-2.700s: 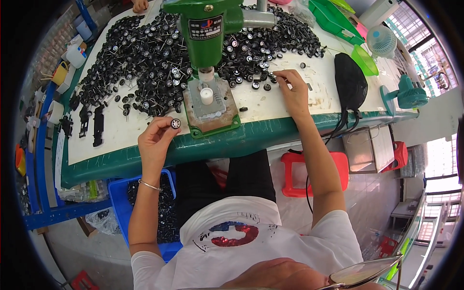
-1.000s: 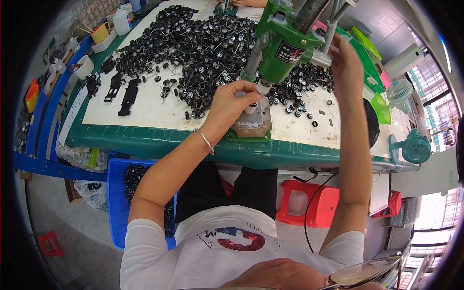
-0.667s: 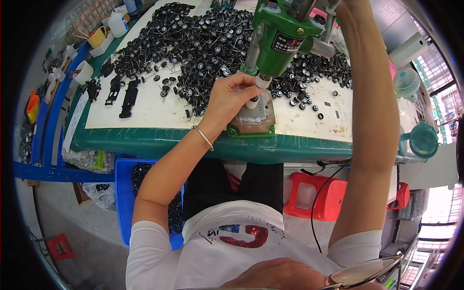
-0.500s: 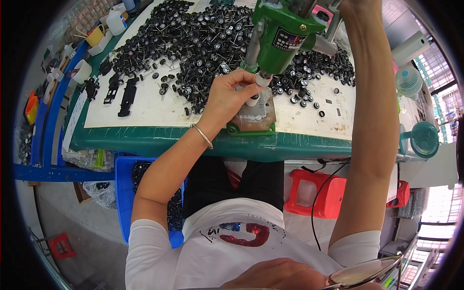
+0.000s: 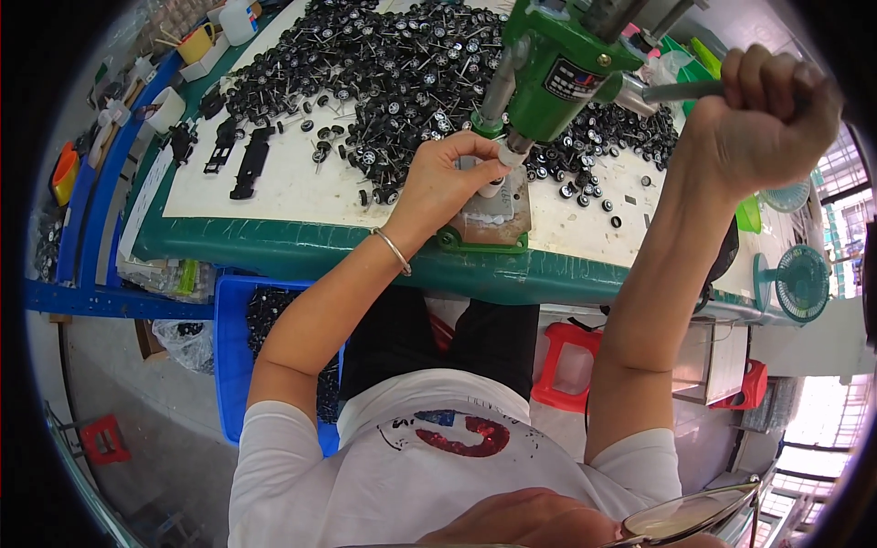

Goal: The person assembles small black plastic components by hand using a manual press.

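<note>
A green hand press [image 5: 559,68] stands on a metal base [image 5: 489,219] at the table's front edge. My right hand [image 5: 758,114] is raised and closed around the press's metal lever handle [image 5: 681,89]. My left hand [image 5: 448,178] pinches a small part on the white post under the press ram; my fingers hide the part itself. A large heap of small black toy wheels on axles [image 5: 393,64] covers the white tabletop behind the press.
A blue crate [image 5: 239,315] with more black parts sits under the table at left. Black chassis pieces [image 5: 247,164] lie on the table's left. A red stool [image 5: 571,370] stands below. Teal fans [image 5: 795,283] and green trays are at right.
My left hand has brought a wheel from the table's edge to the post under the press. My right hand left the wheel pile and rose to grip the lever.
</note>
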